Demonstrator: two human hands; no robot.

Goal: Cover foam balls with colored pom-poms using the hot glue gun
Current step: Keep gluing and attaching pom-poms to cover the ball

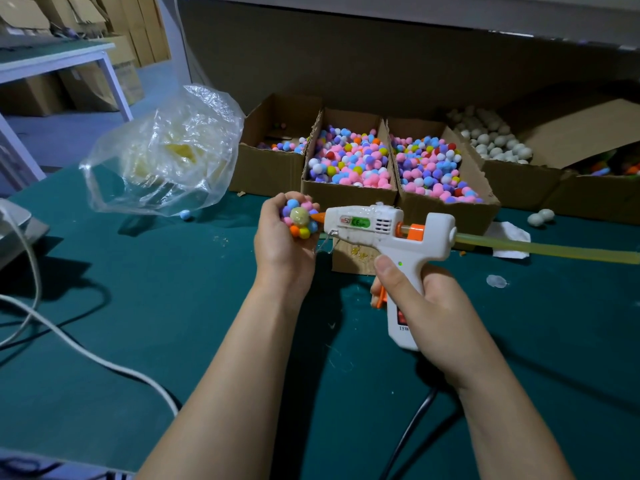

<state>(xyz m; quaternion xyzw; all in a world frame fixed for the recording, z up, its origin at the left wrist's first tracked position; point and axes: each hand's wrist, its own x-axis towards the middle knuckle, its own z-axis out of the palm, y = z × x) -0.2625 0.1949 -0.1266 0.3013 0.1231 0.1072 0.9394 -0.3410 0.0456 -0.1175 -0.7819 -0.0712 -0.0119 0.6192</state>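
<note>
Above a green tabletop (166, 306), the left hand (278, 244) holds a foam ball (299, 216) up with its grip clenched around the back and sides. The ball is partly covered: blue, pink, purple, orange and yellow pom-poms ring a bare, pale yellowish patch that faces the camera. The right hand (420, 299) has its grip wrapped round the handle of a white hot glue gun (377, 226), the thumb lying along the handle's side and the fingers curled at the orange trigger. The gun points left, and its orange nozzle meets the right side of the ball, at the edge of the bare patch. A yellowish glue stick (540, 245) juts from the back of the gun toward the right edge. A black cord (412, 427) runs from below the handle toward the near edge. Behind the hands stands a row of open cardboard boxes: two are full of mixed coloured pom-poms (349, 157), one at the left (273, 147) holds only a few, and one at the right holds plain white foam balls (491, 143). A crumpled clear plastic bag (162, 150) sits to the left, with a single blue pom-pom (185, 214) just beside it. A scrap of cardboard (353, 256) lies under the gun, and a white cable (86, 351) crosses the tabletop's left side.
</note>
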